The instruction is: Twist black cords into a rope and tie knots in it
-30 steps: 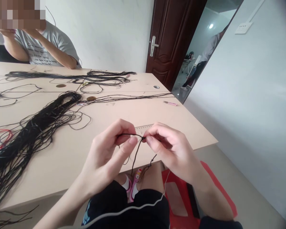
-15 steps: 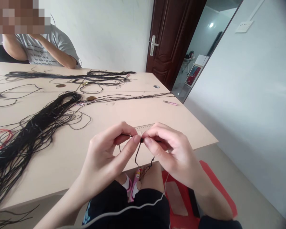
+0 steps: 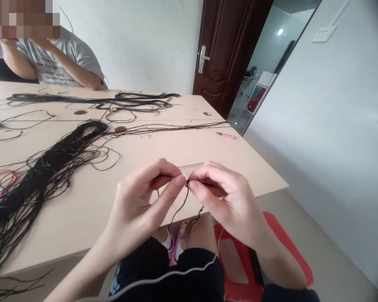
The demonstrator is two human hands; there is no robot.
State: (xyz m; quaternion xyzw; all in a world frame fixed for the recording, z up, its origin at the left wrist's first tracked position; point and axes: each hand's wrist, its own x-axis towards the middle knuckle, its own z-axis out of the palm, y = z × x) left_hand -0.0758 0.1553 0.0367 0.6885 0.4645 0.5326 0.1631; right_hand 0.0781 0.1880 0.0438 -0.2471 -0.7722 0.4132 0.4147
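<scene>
View: head only
Left hand (image 3: 138, 197): thumb and finger pinched on the black cord (image 3: 183, 204), just left of the knot
Right hand (image 3: 233, 197): pinching the same cord right of the knot (image 3: 188, 181), fingertips close to left's
Cord place: held above near table edge, one length hanging between hands; ends partly hidden
Handling: looks light, thin, soft, bendy; probably not fragile, small knot may slip or be hard to see. Best hold likely fingertips close on both sides of knot, light tension
Near, under hands: ruler (image 3: 193, 167), partly covered, on table (image 3: 164, 147)
Left: big black cord bundle (image 3: 58, 155), loose loops look prone to snagging; red cord at far-left side
Right, farther: pink-handled snips (image 3: 226, 135)
Far left: person in grey shirt (image 3: 82, 58), elbow on table
</scene>
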